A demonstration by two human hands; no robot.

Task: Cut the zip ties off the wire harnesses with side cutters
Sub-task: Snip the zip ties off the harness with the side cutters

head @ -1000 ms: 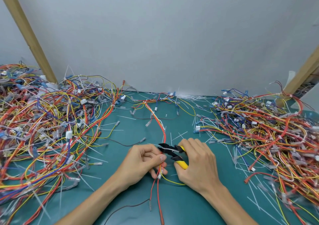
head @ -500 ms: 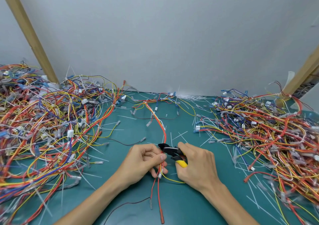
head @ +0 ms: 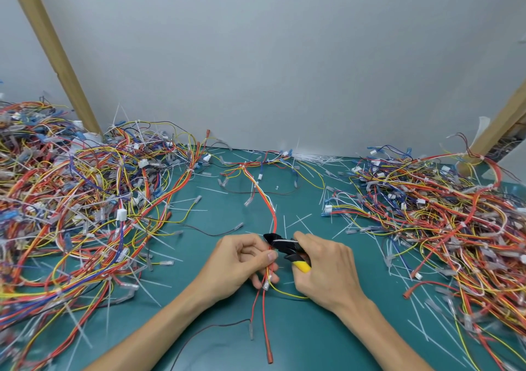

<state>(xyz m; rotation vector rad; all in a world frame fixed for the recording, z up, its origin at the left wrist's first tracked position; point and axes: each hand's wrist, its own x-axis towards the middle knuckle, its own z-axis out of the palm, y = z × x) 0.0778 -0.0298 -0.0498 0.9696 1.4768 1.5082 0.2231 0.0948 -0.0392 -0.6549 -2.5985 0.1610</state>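
Observation:
A thin harness [head: 269, 202] of red, orange and yellow wires runs from the back of the green mat [head: 216, 308] down to the middle front. My left hand [head: 242, 259] pinches this harness between thumb and fingers. My right hand [head: 327, 268] grips the side cutters [head: 286, 248], black-jawed with yellow handles. The jaws sit against the harness just above my left thumb. A white zip tie strip lies across the black jaws. Whether the jaws are closed on it is hard to tell.
Large tangled heaps of coloured harnesses [head: 79, 214] fill the left side, and another heap [head: 444, 222] fills the right. Cut white zip tie pieces [head: 318, 158] lie scattered over the mat and along the back wall. Wooden posts [head: 54, 54] lean at both back corners.
The cutter jaws have closed in and shifted left against the harness. My right hand has moved slightly toward my left hand, which still holds the wires.

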